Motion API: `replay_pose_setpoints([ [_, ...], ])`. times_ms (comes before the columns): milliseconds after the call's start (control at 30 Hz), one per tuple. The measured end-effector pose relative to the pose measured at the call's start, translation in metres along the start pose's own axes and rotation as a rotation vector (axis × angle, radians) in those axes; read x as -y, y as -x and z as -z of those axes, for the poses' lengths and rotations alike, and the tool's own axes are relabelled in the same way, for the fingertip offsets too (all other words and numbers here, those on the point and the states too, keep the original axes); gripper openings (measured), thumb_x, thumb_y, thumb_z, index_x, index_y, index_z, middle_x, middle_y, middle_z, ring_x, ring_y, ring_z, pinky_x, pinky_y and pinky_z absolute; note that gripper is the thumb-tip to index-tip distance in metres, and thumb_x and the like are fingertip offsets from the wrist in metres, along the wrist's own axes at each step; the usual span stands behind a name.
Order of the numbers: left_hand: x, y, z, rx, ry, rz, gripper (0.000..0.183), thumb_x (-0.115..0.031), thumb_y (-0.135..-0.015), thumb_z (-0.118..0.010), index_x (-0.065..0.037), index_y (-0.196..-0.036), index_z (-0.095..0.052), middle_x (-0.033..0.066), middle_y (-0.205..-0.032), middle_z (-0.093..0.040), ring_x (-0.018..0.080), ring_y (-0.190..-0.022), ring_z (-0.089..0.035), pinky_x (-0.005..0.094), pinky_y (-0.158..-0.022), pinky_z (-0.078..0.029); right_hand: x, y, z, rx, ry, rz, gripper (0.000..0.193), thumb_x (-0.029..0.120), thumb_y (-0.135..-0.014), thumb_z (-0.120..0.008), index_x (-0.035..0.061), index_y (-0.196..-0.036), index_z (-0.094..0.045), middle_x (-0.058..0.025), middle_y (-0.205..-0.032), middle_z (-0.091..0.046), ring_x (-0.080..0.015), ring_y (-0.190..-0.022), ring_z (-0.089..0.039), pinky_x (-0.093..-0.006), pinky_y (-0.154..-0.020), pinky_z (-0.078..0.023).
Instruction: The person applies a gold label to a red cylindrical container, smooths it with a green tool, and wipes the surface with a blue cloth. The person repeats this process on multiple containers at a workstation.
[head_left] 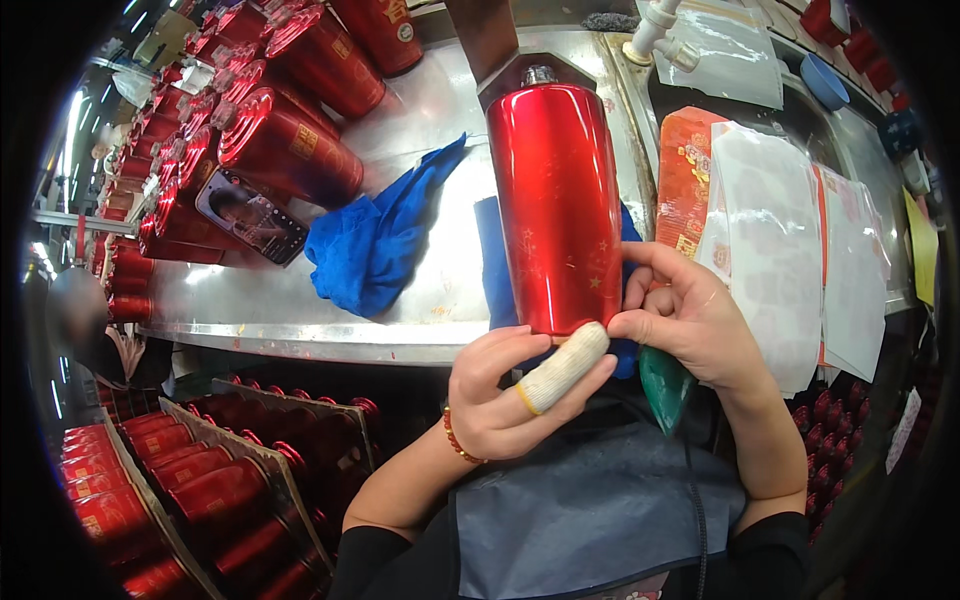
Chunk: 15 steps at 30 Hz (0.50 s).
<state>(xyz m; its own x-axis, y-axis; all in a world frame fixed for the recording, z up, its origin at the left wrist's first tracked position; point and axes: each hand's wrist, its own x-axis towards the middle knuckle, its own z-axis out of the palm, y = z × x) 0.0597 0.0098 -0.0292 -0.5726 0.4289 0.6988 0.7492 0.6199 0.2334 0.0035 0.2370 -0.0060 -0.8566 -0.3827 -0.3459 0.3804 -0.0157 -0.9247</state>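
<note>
A glossy red bottle with small gold stars lies before me, its neck pointing away and touching a metal holder. My left hand, with a white knit sleeve on one finger, has its fingers curled against the bottle's near end. At the near right edge of the bottle, my right hand pinches thumb and forefinger together; what lies between the tips is too small to tell. A green pointed piece sticks out under the right palm. Blue cloth lies beneath the bottle.
A crumpled blue cloth lies left on the metal table. Behind it, a phone leans on several red bottles. White sheets and a red printed sheet lie right. Crates of red bottles stand below left.
</note>
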Motion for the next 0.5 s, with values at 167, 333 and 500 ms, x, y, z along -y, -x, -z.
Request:
replay_pose_setpoints([
  [167, 0.0, 0.006, -0.003, -0.085, 0.08, 0.034, 0.035, -0.003, -0.073, -0.08, -0.01, -0.108, -0.08, 0.0089, -0.118, -0.072, 0.0261, -0.108, -0.065, 0.0371, -0.09, -0.06, 0.01, -0.008, 0.018, 0.036, 0.12, -0.014, 0.053, 0.01, -0.088, -0.082, -0.0052, -0.133, -0.06, 0.0008, -0.087, -0.064, 0.0002, -0.067, -0.053, -0.0185, -0.06, -0.044],
  [333, -0.006, 0.019, 0.006, -0.11, 0.198, 0.256, 0.033, 0.003, -0.079, -0.073, -0.001, -0.112, -0.076, 0.0178, -0.117, -0.072, 0.0325, -0.107, -0.07, 0.0367, -0.089, -0.06, 0.026, -0.059, 0.045, 0.019, 0.261, 0.106, 0.059, 0.023, -0.093, -0.076, -0.0027, -0.142, -0.055, -0.0022, -0.097, -0.065, -0.0068, -0.071, -0.061, -0.0215, -0.066, -0.052],
  [500, -0.007, 0.018, 0.006, -0.118, 0.202, 0.261, 0.035, 0.002, -0.078, -0.076, -0.003, -0.113, -0.077, 0.0161, -0.118, -0.072, 0.0316, -0.107, -0.07, 0.0358, -0.089, -0.06, 0.043, -0.087, 0.033, 0.213, 0.101, 0.004, 0.073, 0.039, -0.086, -0.083, -0.0014, -0.141, -0.054, -0.0048, -0.104, -0.068, -0.0113, -0.089, -0.067, -0.0247, -0.08, -0.053],
])
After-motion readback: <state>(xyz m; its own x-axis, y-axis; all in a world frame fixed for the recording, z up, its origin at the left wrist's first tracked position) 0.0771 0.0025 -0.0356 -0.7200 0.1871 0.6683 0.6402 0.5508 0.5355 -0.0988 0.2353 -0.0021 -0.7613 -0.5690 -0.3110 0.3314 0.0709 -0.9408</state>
